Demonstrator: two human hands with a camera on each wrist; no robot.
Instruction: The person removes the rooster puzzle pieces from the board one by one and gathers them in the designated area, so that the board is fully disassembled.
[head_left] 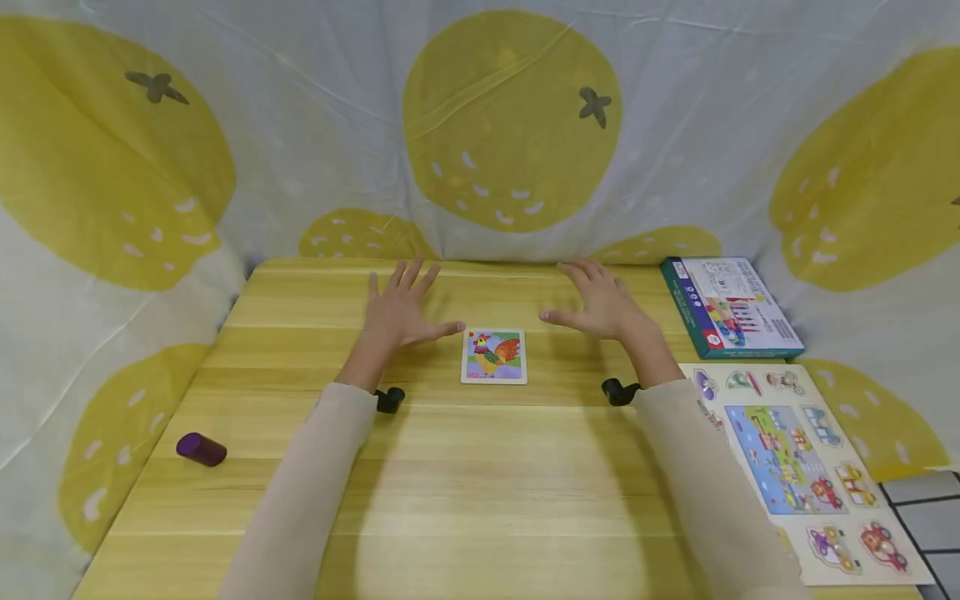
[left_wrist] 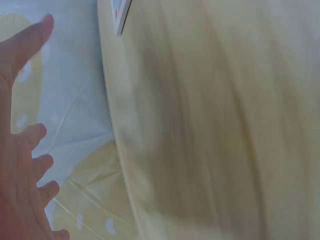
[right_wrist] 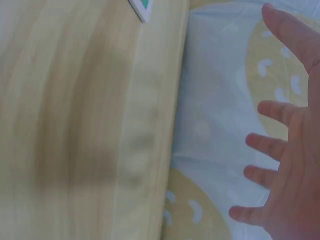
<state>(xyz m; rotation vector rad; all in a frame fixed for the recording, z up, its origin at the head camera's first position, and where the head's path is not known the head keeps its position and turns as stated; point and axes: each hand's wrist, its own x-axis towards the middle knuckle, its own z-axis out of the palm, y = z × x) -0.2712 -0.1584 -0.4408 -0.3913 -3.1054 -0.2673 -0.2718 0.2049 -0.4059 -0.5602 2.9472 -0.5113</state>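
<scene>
A small square picture puzzle [head_left: 493,357] of a colourful rooster in a pale frame lies flat on the wooden table [head_left: 495,483]. To its left my left hand [head_left: 401,312] is held with fingers spread, the thumb pointing at the puzzle's upper left corner. On the other side my right hand [head_left: 600,302] is spread too, its thumb apart from the puzzle's right edge. Neither hand holds anything. Both wrist views show the spread fingers above the table, with just a corner of the puzzle [left_wrist: 120,17] at the top.
At the left lies a dark purple cylinder [head_left: 201,449]. A flat box [head_left: 731,307] with printed paint pictures sits at the back right. In front of it is a large board puzzle [head_left: 813,467] with vehicle pieces. A fruit-patterned cloth [head_left: 322,125] hangs behind the table.
</scene>
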